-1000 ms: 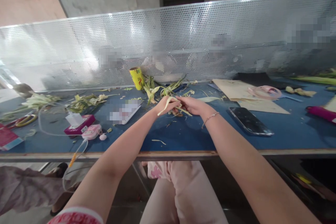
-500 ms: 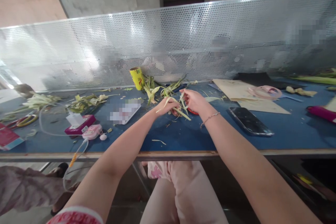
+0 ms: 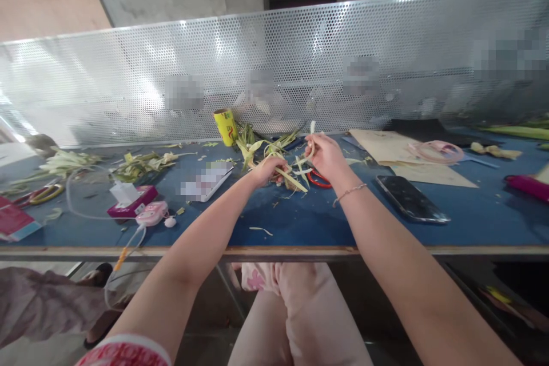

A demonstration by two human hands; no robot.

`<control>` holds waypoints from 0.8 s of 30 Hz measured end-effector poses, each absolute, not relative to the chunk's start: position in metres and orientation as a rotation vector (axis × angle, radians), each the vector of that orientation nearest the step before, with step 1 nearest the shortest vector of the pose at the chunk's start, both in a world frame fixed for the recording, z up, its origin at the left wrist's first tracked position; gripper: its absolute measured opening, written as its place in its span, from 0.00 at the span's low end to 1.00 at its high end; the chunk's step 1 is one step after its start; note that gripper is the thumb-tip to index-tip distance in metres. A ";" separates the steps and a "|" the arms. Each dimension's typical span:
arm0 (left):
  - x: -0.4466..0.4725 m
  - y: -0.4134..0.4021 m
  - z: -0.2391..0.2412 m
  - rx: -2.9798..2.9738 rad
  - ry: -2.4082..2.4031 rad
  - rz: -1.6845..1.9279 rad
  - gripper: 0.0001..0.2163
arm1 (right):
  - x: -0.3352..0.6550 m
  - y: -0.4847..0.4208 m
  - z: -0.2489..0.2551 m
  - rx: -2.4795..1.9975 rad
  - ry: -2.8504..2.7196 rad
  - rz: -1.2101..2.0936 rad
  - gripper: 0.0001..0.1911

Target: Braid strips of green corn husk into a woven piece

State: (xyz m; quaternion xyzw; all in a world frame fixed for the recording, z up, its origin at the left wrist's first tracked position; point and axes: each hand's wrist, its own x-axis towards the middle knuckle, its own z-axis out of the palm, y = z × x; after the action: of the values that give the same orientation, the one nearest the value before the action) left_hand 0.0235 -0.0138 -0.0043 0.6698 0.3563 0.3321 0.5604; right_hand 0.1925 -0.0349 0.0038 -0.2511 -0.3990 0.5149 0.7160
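Observation:
My left hand (image 3: 268, 171), just above the blue tabletop (image 3: 300, 223), is closed on a small bundle of pale green, husk-like leaf strips (image 3: 297, 181). Its far side is hidden by my fingers. To the right and slightly higher, my right hand (image 3: 326, 154) pinches one pale strip (image 3: 313, 127), whose end sticks up above the fingertips. The strip curves down toward the bundle. Beneath my right hand lies a red ring-shaped handle (image 3: 321, 179), partly covered. Loose green leaves (image 3: 249, 150) are heaped right behind my left hand.
A yellow tube (image 3: 225, 127) stands by the perforated metal screen (image 3: 291, 57). Left are a white phone-like slab (image 3: 210, 182), a purple box (image 3: 132, 202) with a charger and cable, and leaf piles (image 3: 143, 167). Right are a black phone (image 3: 412, 199) and beige sheets (image 3: 386, 151).
My right hand has moved a little up and right, away from my left, drawing the pale strip outward. More of the red ring shows now. The left hand stays almost in place.

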 end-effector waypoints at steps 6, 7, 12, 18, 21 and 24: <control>0.021 -0.007 -0.009 1.598 0.783 0.838 0.12 | 0.183 -0.041 -0.007 -0.635 -1.457 1.208 0.12; 0.021 -0.006 -0.009 1.607 0.777 0.841 0.11 | 0.182 -0.041 -0.009 -0.656 -1.514 1.187 0.13; 0.022 -0.006 -0.010 1.608 0.731 0.923 0.07 | 0.182 -0.040 -0.012 -0.767 -1.672 1.062 0.11; 0.024 -0.005 -0.010 1.506 0.810 0.901 0.06 | 0.182 -0.038 -0.011 -0.936 -1.738 0.856 0.11; 0.025 -0.007 -0.009 1.456 0.808 0.897 0.04 | 0.182 -0.038 -0.010 -1.033 -1.767 0.743 0.10; 0.025 -0.010 -0.008 1.445 0.814 0.880 0.04 | 0.182 -0.037 -0.010 -1.082 -1.791 0.658 0.09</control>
State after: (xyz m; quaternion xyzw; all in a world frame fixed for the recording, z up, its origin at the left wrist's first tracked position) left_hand 0.0255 -0.0099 -0.0078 0.6210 0.3499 0.3781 0.5908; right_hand 0.1818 -0.0372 -0.0103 -0.4388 -0.7266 0.2671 0.4563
